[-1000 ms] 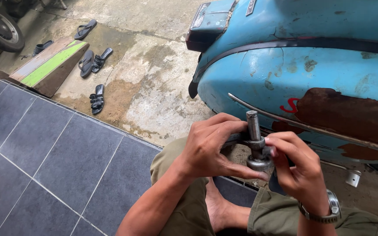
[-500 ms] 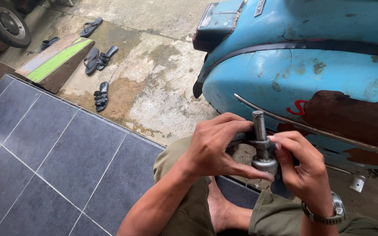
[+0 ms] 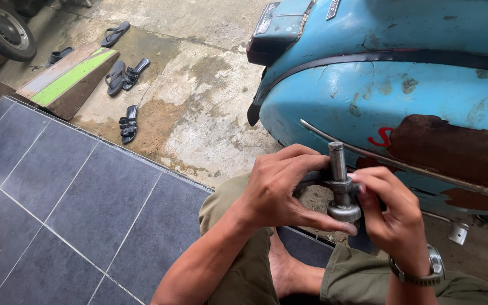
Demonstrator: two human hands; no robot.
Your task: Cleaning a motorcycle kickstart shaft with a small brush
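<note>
Head view: the person sits with knees drawn up on the grey tiled floor [image 3: 74, 192], close to its edge where the tiles meet stained concrete. Both hands meet in front of a worn blue scooter body [image 3: 402, 96] with rust patches. The left hand [image 3: 280, 189] wraps its fingers [image 3: 334, 225] around a grey metal shaft part [image 3: 341, 189], a short upright rod with a wider collar at its foot; the thumb and forefinger close on the side piece. The right hand [image 3: 388, 217], with a wristwatch [image 3: 419, 271] on its wrist, pinches the collar from the other side, fingers closed on it. The part stands upright between the knees, just in front of the scooter's chrome trim strip.

Compared with half a second and a second ago, the grip and the part's upright pose look the same; only the view has shifted slightly, so the work on the part appears to be in the same step.

Far off near the floor's upper left corner lie black sandals [image 3: 126, 121] and a green-striped wooden ramp [image 3: 66, 79].
</note>
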